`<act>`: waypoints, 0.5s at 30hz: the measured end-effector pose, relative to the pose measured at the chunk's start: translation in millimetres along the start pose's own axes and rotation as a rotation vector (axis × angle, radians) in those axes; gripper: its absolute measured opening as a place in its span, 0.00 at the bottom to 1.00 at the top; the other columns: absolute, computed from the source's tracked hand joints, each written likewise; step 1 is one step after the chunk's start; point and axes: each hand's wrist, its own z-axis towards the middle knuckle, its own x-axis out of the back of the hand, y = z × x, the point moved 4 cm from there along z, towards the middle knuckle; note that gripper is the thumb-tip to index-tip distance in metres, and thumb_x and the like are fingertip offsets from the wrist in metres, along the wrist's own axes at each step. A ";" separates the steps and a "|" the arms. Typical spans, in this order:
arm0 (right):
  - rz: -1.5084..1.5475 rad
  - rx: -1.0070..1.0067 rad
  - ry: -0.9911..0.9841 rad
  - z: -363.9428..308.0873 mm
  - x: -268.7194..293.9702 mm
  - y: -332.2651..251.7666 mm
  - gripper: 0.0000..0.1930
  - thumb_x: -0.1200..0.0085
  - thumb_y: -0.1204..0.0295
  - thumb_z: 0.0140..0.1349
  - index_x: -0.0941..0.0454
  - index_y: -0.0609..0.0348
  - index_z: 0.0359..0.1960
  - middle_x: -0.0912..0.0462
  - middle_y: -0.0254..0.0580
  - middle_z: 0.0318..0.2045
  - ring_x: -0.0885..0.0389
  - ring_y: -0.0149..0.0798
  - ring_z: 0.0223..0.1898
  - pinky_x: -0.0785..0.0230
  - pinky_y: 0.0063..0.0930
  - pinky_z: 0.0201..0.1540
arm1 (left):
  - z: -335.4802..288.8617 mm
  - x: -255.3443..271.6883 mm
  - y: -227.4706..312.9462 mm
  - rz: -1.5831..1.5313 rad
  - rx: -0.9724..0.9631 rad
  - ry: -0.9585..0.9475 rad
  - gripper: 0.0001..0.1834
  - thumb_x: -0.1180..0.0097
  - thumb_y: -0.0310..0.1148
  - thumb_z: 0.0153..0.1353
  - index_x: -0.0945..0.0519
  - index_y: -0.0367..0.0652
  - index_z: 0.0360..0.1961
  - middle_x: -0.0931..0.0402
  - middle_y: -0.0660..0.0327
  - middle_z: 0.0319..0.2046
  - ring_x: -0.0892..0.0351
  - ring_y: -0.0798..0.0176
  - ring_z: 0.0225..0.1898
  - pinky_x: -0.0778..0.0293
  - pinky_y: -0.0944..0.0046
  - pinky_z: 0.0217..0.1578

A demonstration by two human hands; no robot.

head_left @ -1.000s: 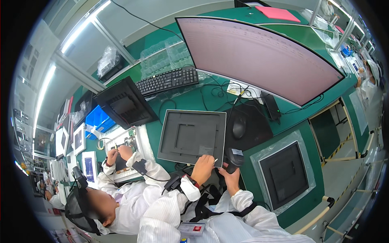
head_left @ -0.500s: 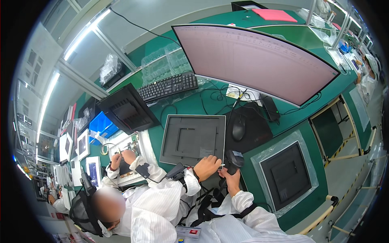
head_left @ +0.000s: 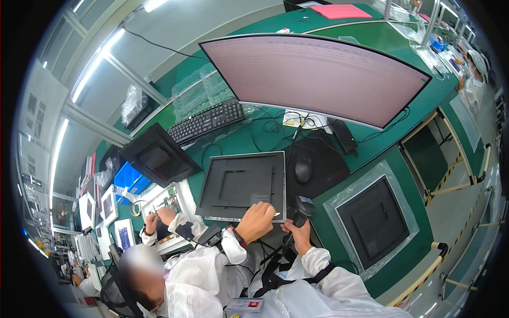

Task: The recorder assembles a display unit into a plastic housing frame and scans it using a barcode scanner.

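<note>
A flat black panel with a silver rim [head_left: 241, 183] lies before me, its small printed label close to my left hand. My left hand [head_left: 256, 222] rests at the near edge of this panel, fingers curled together. A small, thin, pale piece [head_left: 276, 214] sticks out from those fingers; its kind is not clear. In my right hand [head_left: 298, 236] is a dark handheld barcode scanner [head_left: 304, 208], gripped by its handle just right of the panel's near corner. Its head points up and away from me.
Beyond the panel stand a wide monitor [head_left: 323, 79], a black keyboard [head_left: 207, 122] and a mouse [head_left: 303, 168] on a dark pad. A second framed panel [head_left: 374, 222] lies on plastic at right. To the left a co-worker's hands [head_left: 159, 218] work near a blue bin [head_left: 131, 180].
The whole view has shifted slightly. My left hand has moved a little leftward along the panel's near edge, and more of that edge's silver side shows. The scanner stays in my right hand.
</note>
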 end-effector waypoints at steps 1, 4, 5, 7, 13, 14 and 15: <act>-0.008 -0.001 0.003 0.2 1.6 0.2 0.23 0.45 0.85 0.53 0.41 0.65 0.50 0.21 0.53 0.37 0.17 0.42 0.32 0.21 0.29 0.35 | 0.4 3.7 -0.3 -0.017 0.022 -0.003 0.14 0.44 0.21 0.38 0.31 0.38 0.30 0.26 0.56 0.34 0.27 0.52 0.36 0.29 0.57 0.37; -0.012 -0.016 0.009 1.3 1.5 2.4 0.25 0.44 0.85 0.53 0.41 0.64 0.51 0.21 0.52 0.37 0.17 0.42 0.31 0.22 0.30 0.34 | -1.5 21.3 -1.9 -0.069 -0.033 0.063 0.13 0.42 0.21 0.42 0.30 0.38 0.31 0.25 0.55 0.39 0.27 0.51 0.40 0.29 0.57 0.41; -0.022 -0.032 0.009 0.7 1.9 3.2 0.26 0.44 0.85 0.52 0.41 0.64 0.51 0.22 0.51 0.36 0.17 0.43 0.31 0.22 0.31 0.35 | 0.0 30.6 1.5 -0.053 -0.046 0.048 0.13 0.40 0.22 0.45 0.31 0.37 0.30 0.24 0.55 0.43 0.27 0.50 0.44 0.30 0.57 0.45; -0.029 -0.023 0.015 0.7 2.3 3.8 0.26 0.43 0.85 0.52 0.41 0.64 0.51 0.22 0.51 0.36 0.17 0.43 0.30 0.22 0.31 0.34 | 1.4 34.2 -4.8 -0.028 -0.048 0.049 0.12 0.40 0.22 0.47 0.31 0.37 0.30 0.24 0.56 0.44 0.27 0.50 0.45 0.30 0.56 0.45; -0.066 -0.004 0.017 -1.0 -0.1 2.9 0.25 0.42 0.83 0.52 0.41 0.66 0.50 0.21 0.50 0.35 0.18 0.40 0.28 0.23 0.28 0.31 | 23.2 57.8 -11.4 -0.049 0.000 0.196 0.11 0.45 0.20 0.46 0.33 0.37 0.30 0.23 0.53 0.42 0.26 0.47 0.42 0.29 0.55 0.43; -0.070 0.000 0.019 -1.9 -0.9 0.5 0.24 0.42 0.82 0.53 0.40 0.67 0.50 0.20 0.49 0.35 0.18 0.38 0.28 0.24 0.25 0.31 | 28.9 62.7 -11.5 -0.040 0.009 0.208 0.10 0.44 0.19 0.48 0.33 0.37 0.31 0.23 0.53 0.41 0.25 0.49 0.41 0.28 0.56 0.40; -0.074 0.005 0.022 -1.9 -0.4 -0.6 0.24 0.41 0.82 0.53 0.40 0.67 0.49 0.20 0.48 0.35 0.18 0.35 0.28 0.24 0.22 0.30 | 35.6 68.7 -9.6 -0.045 0.029 0.203 0.11 0.45 0.17 0.49 0.34 0.36 0.29 0.22 0.54 0.39 0.24 0.49 0.40 0.27 0.57 0.39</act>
